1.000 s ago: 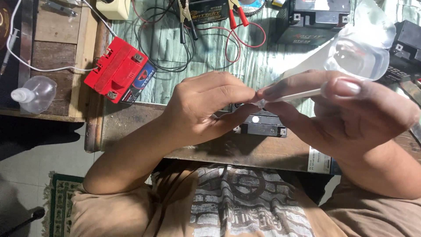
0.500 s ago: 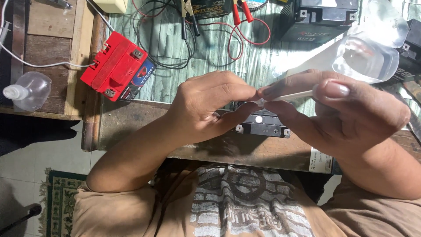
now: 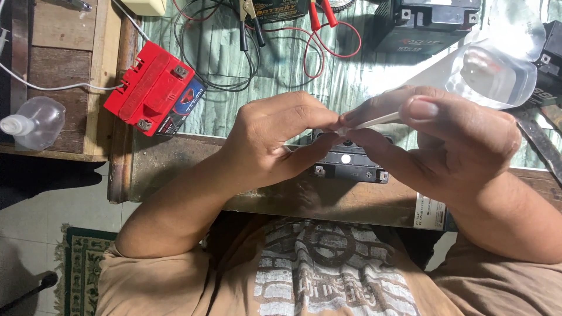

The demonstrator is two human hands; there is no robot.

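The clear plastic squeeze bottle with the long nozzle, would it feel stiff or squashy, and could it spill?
The clear plastic squeeze bottle looks thin-walled, so probably squashy. It seems only partly filled, so likely light. With its nozzle pinched by the left hand, the right hand squeezing might push liquid out.

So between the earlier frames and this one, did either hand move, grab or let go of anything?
Barely anything changed. The right hand keeps the clear squeeze bottle tilted with its white nozzle pointing at the left hand, whose fingertips stay pinched at the nozzle's tip above the black battery. Nothing was picked up or released. The red battery and the small clear bottle lie as before.
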